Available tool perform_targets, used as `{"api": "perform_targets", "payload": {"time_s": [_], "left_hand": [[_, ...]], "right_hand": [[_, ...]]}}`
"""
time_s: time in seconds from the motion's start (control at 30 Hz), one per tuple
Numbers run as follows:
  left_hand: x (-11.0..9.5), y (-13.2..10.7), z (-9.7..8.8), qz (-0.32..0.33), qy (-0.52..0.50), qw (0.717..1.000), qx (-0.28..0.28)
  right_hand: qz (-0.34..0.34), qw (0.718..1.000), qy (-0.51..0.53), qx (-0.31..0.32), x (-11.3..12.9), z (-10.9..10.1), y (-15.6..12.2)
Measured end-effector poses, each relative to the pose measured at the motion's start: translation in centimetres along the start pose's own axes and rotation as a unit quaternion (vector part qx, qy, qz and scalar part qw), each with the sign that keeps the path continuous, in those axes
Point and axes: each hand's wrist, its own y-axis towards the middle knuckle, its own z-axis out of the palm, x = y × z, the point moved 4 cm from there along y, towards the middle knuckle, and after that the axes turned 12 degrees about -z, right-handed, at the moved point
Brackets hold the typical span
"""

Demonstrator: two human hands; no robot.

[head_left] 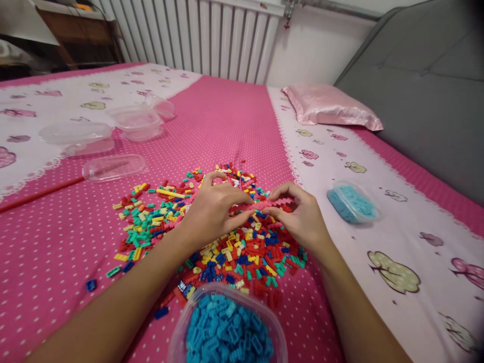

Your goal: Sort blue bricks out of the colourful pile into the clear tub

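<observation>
Between my two hands is a thin pink toothed strip [260, 205], held low above a heap of small plastic building bricks [242, 252] in red, yellow, green, blue and white. The thumb and forefinger of my left hand [219, 207] pinch its left part, while its other fingers arch over the pile. My right hand [300, 217] grips the strip's right part between thumb and fingers. More pink pieces seem to lie under my left hand, mostly hidden. Close to me stands a clear tub [278, 335] full of light-blue bricks.
To the right sits a smaller clear box [353, 202] of light-blue bricks. At the left are clear empty containers [136, 118], a clear lid [115, 167] and a red stick [41, 193]. A pink pillow [333, 106] lies farther back, by a grey headboard [419, 85].
</observation>
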Motion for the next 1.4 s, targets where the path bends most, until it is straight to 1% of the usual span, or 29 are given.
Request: {"api": "perform_targets", "payload": {"time_s": [0.1,0.2,0.3,0.57,0.8,0.9,1.0,1.1,1.17,1.23,1.4], "left_hand": [[0.0,0.0,0.0,-0.002,-0.001,1.000,-0.002],[0.0,0.0,0.1,0.007,-0.001,1.000,-0.005],[0.0,-0.1,0.2,0.013,0.000,1.000,-0.009],[-0.1,-0.1,0.3,0.013,0.007,1.000,0.004],[-0.1,-0.2,0.4,0.017,-0.002,1.000,0.003],[0.3,-0.1,0.6,-0.020,-0.008,1.000,0.011],[1.0,0.0,0.9,-0.095,-0.028,0.994,0.038],[1.7,0.0,1.1,-0.162,-0.093,0.980,0.066],[2.0,0.0,1.1,-0.189,-0.117,0.973,0.062],[2.2,0.0,1.0,-0.208,-0.113,0.970,0.048],[2.2,0.0,0.7,-0.215,-0.084,0.973,0.015]], "right_hand": [[-0.018,1.000,-0.015,-0.014,0.2,-0.1,0.0],[-0.052,0.998,-0.029,-0.027,0.5,-0.1,0.0],[-0.082,0.996,-0.035,-0.026,0.8,0.0,-0.1],[-0.105,0.990,-0.091,0.003,1.4,0.1,-0.1],[-0.116,0.988,-0.096,0.015,1.7,0.1,-0.1],[-0.119,0.987,-0.111,0.009,1.7,0.1,-0.1],[-0.103,0.983,-0.153,0.007,1.4,0.1,-0.1],[-0.092,0.979,-0.182,0.002,1.1,0.0,-0.1],[-0.094,0.977,-0.191,0.002,1.1,0.0,-0.1],[-0.102,0.977,-0.188,0.010,1.2,0.1,-0.1],[-0.113,0.979,-0.168,0.022,1.7,0.5,-0.2]]}}
